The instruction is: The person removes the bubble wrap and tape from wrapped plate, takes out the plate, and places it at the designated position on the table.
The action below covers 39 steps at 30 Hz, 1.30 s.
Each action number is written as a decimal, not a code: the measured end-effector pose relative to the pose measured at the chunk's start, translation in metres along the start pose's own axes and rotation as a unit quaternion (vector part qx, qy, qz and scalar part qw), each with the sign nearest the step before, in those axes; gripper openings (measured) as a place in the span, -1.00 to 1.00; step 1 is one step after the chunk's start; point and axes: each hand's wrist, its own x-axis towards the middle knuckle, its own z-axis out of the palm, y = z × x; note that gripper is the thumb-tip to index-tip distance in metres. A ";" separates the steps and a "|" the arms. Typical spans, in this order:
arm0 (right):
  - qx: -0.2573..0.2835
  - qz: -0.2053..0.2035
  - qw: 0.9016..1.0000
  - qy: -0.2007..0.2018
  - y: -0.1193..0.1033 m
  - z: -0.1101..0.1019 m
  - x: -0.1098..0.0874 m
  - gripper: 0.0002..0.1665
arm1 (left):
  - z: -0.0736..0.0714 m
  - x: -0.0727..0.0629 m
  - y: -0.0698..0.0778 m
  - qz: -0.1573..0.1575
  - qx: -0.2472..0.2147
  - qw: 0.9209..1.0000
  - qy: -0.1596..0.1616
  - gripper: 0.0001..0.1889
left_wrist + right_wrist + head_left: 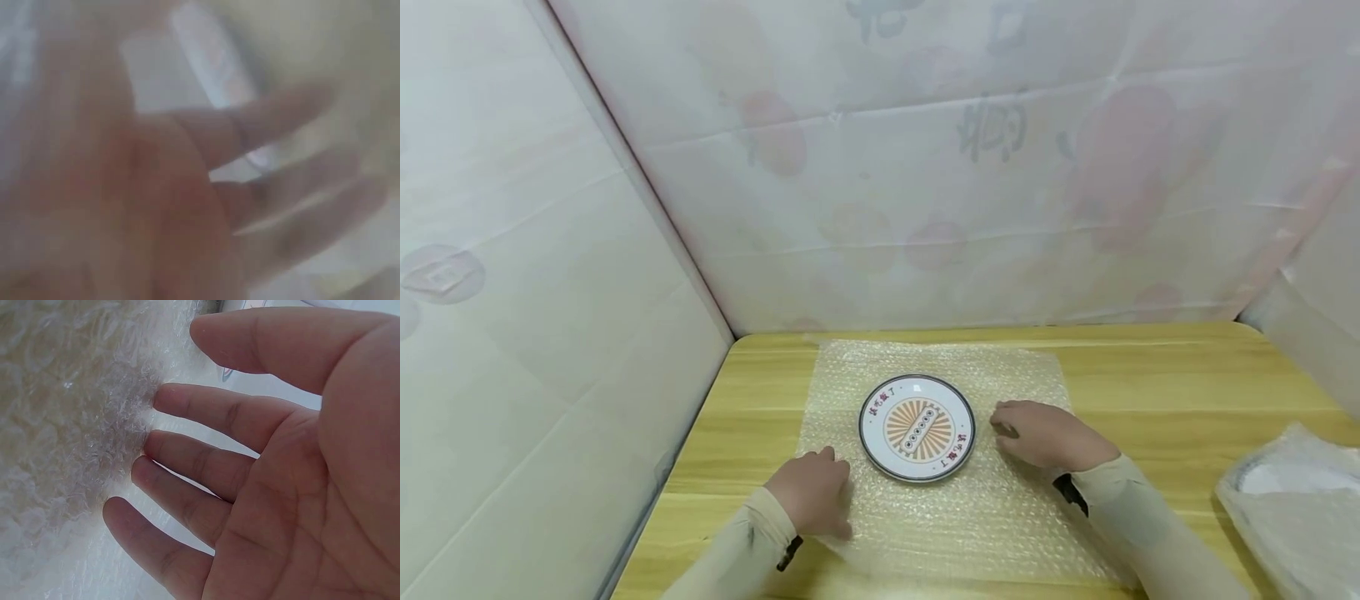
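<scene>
A white round plate [917, 427] with a dark rim, an orange sunburst and red lettering lies face up on a sheet of bubble wrap [925, 533]. My left hand [814, 492] is over the wrap's left side, apart from the plate; its fingers look spread in the blurred left wrist view. On the plate's other side, my right hand [1047, 435] has its fingertips at the bubble wrap [69, 437]. The right wrist view shows those fingers [194, 412] extended and separate, with nothing gripped.
The sheet lies on a wood-grain table [1157, 375]. At the right edge sits a bubble-wrapped bundle [1300, 508] with something white inside. Pale printed sheeting [880, 167] stands behind the table and along its left side.
</scene>
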 end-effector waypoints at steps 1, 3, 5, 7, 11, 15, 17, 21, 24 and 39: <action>0.000 0.000 1.000 0.000 0.000 0.000 0.000 -0.69 | 0.000 -0.002 -0.003 0.003 -0.009 1.000 0.000 -0.57; -0.001 0.001 1.000 -0.001 0.000 -0.001 0.000 -0.69 | -0.002 -0.005 -0.010 0.011 -0.030 0.999 -0.006 -0.65; -0.001 0.003 1.000 -0.004 0.000 -0.001 0.000 -0.69 | -0.005 -0.008 -0.016 0.016 -0.051 0.998 -0.019 -0.71; -0.001 0.004 1.000 -0.006 -0.001 -0.002 0.000 -0.69 | -0.007 -0.011 -0.021 0.015 -0.063 0.997 -0.033 -0.72; -0.004 0.009 1.000 -0.007 -0.003 -0.004 -0.001 -0.68 | -0.010 -0.018 -0.030 0.011 -0.082 0.995 -0.053 -0.68; -0.007 0.012 1.000 -0.012 -0.007 -0.006 -0.003 -0.67 | -0.009 -0.022 -0.035 0.024 -0.091 0.994 -0.063 -0.65; -0.007 0.010 1.000 -0.013 -0.009 -0.007 -0.004 -0.68 | -0.008 -0.023 -0.035 0.031 -0.086 0.994 -0.065 -0.64; -0.004 0.013 1.000 -0.012 -0.010 -0.006 -0.004 -0.68 | 0.000 -0.023 -0.030 0.031 -0.037 0.998 -0.051 -0.54; 0.000 0.017 1.000 -0.009 -0.009 -0.003 -0.004 -0.64 | 0.009 -0.022 -0.025 0.021 0.009 0.999 -0.032 -0.41; 0.012 0.044 0.999 -0.002 -0.008 0.007 -0.010 -0.39 | -0.006 0.024 -0.024 0.011 -0.021 0.999 0.039 -0.28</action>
